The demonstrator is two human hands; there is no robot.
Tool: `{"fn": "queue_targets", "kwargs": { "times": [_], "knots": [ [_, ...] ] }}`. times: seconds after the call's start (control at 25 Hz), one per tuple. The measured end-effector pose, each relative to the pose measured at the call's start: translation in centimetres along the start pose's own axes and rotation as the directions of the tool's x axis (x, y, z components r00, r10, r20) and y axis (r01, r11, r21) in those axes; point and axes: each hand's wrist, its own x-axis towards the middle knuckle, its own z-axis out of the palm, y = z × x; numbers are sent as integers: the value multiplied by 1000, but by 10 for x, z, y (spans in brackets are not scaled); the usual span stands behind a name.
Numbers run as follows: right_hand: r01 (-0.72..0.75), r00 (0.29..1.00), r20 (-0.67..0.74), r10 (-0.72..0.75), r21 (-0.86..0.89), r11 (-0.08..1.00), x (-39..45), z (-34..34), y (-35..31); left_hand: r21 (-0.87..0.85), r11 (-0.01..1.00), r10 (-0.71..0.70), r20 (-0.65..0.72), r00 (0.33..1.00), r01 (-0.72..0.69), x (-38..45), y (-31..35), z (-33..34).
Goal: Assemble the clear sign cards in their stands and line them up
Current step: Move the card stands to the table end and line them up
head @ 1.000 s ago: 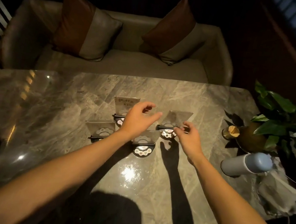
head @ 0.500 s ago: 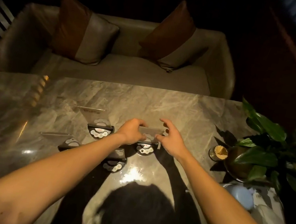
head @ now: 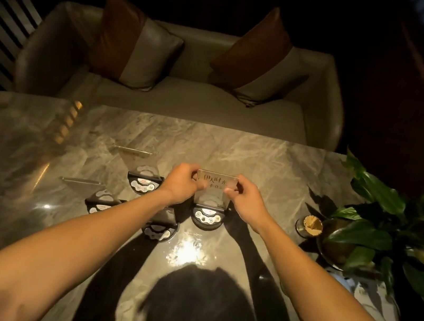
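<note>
Both hands pinch the clear card (head: 216,182) by its short ends, left hand (head: 180,183) and right hand (head: 246,202) equally near, its long edge level directly above the stand (head: 207,216) slot on the table (head: 274,164).

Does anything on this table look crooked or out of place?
Nothing is spilled or broken. The four sign stands just aren't lined up yet: two sit farther back, two nearer and offset left. Both hands, left hand and right hand, grip the clear card above the right stand.

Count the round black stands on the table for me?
4: one under the held clear card, one far-left of it, one nearest the left arm, one under that arm.
</note>
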Motion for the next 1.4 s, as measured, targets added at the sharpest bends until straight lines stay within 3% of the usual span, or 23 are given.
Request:
{"fn": "queue_targets", "kwargs": {
  "times": [0.2, 0.48, 0.64, 0.96, 1.16, 1.4],
  "knots": [
    [-20, 998, -52, 27, 129, 991, -19, -26, -37, -246, 962, 111, -39, 993, -117, -6, 35, -18],
    [90, 982, -172, -80, 47, 995, -22, -98, -85, -213, 934, 254, -168, 952, -287, 3, 115, -26],
    [145, 964, -221, -146, -19, 989, -13, -149, -94, -217, 930, 251, -209, 945, -295, 20, 163, -11],
    [193, 950, -250, -186, 1, 981, 29, -291, -77, -249, 903, 301, -219, 928, -351, 91, 264, 66],
    [192, 938, -264, -225, -146, 971, 77, -384, -38, -234, 903, 319, -194, 928, -360, 157, 312, 136],
    [62, 933, -315, -176, -342, 938, 134, -451, 32, -151, 931, 313, -140, 940, -332, 231, 332, 223]
  ]
}}
